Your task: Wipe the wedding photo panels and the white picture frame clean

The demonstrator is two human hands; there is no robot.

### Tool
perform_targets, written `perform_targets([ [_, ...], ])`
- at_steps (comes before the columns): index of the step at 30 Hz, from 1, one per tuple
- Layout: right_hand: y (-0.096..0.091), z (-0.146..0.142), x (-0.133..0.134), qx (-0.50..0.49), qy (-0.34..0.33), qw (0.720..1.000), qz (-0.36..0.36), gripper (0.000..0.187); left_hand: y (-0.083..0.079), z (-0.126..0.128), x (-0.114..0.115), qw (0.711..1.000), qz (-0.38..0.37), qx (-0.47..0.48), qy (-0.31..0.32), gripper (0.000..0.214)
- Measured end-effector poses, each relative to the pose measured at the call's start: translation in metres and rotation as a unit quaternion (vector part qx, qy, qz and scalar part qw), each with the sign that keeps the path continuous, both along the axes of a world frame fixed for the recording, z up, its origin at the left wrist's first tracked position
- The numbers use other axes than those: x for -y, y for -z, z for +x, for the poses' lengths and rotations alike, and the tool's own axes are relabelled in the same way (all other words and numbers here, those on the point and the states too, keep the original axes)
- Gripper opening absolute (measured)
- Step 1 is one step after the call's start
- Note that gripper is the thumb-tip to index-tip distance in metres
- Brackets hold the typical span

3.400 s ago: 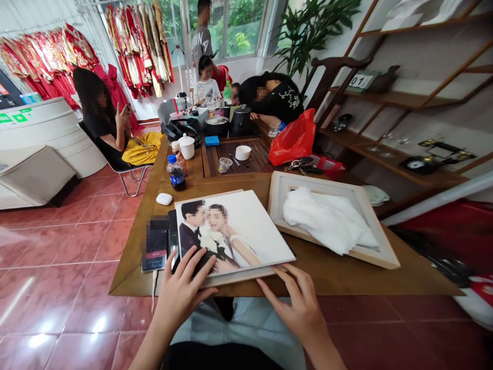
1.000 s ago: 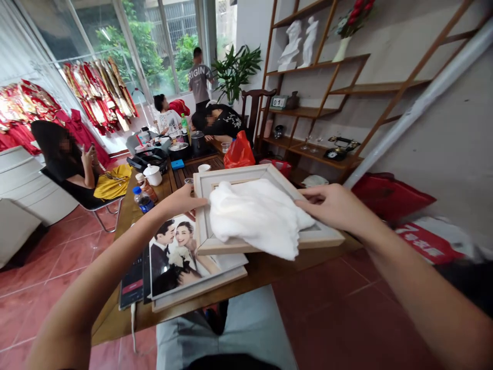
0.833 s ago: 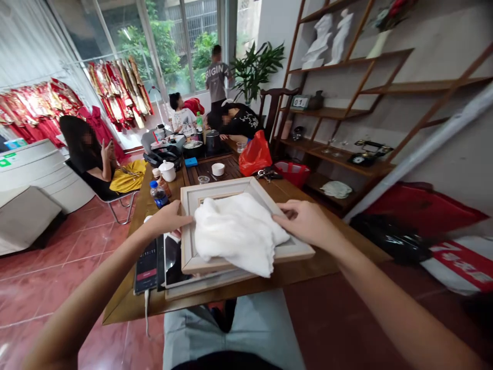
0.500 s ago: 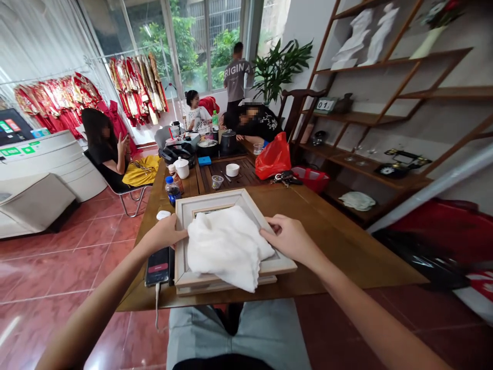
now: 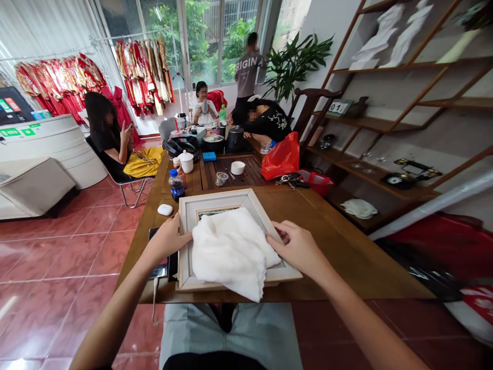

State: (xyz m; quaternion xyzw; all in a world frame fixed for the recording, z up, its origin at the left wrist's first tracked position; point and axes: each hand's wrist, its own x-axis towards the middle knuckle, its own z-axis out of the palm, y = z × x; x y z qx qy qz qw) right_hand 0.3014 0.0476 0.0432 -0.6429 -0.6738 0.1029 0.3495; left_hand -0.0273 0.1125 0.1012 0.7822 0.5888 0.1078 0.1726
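There is 1 bare left hand [image 5: 167, 239] and 1 bare right hand [image 5: 295, 249]; 1 cream wooden picture frame [image 5: 215, 201]; 1 crumpled white cloth [image 5: 227, 252]; 1 small white oval case [image 5: 165, 209]; 1 plastic bottle with a blue label [image 5: 176, 185]; 1 white lidded ceramic pot [image 5: 186, 162]; 1 small white bowl [image 5: 238, 167]; 1 flat blue box [image 5: 209, 156]; 1 black kettle [image 5: 235, 139]; 1 red plastic bag [image 5: 282, 156]; 2 racks of red embroidered garments [image 5: 144, 72]; 2 white figurines [image 5: 373, 38]; 4 other people: 1 in black on a metal-framed chair [image 5: 110, 146], 1 in a white top [image 5: 202, 105], 1 in black slumped forward [image 5: 267, 121], 1 standing in a grey T-shirt [image 5: 248, 72].
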Motion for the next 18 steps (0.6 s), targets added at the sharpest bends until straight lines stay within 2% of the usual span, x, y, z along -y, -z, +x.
perform_targets([
  [2,0.000,0.001,0.003,0.007,0.006,1.000,0.000,0.043,0.012,0.001,0.010,0.998,0.041,0.023,-0.030,0.049],
  [3,-0.002,0.000,0.006,0.016,0.018,1.000,0.014,0.047,0.018,0.001,0.016,0.995,0.064,0.043,-0.065,0.054],
  [5,-0.009,-0.005,0.013,0.054,0.041,0.995,0.071,0.051,0.031,0.002,0.029,0.983,0.094,0.113,-0.107,0.060],
  [6,-0.014,-0.010,0.017,0.080,0.037,0.990,0.114,0.052,0.038,0.003,0.035,0.975,0.114,0.159,-0.106,0.060],
  [7,-0.019,-0.017,0.020,0.109,0.017,0.982,0.153,0.052,0.043,0.004,0.041,0.967,0.136,0.193,-0.095,0.058],
  [9,-0.030,-0.036,0.026,0.148,-0.079,0.964,0.204,0.057,0.053,0.005,0.049,0.957,0.139,0.247,-0.062,0.055],
  [11,-0.038,-0.060,0.028,0.177,-0.170,0.953,0.179,0.068,0.061,0.005,0.053,0.950,0.108,0.291,-0.040,0.053],
  [14,-0.043,-0.091,0.025,0.203,-0.266,0.940,0.068,0.086,0.069,0.004,0.055,0.941,0.068,0.330,-0.037,0.053],
  [16,-0.042,-0.103,0.022,0.206,-0.290,0.934,0.003,0.090,0.071,0.002,0.056,0.935,0.057,0.349,-0.038,0.052],
  [18,-0.038,-0.106,0.021,0.202,-0.291,0.934,-0.033,0.088,0.073,0.002,0.057,0.928,0.050,0.367,-0.037,0.051],
])
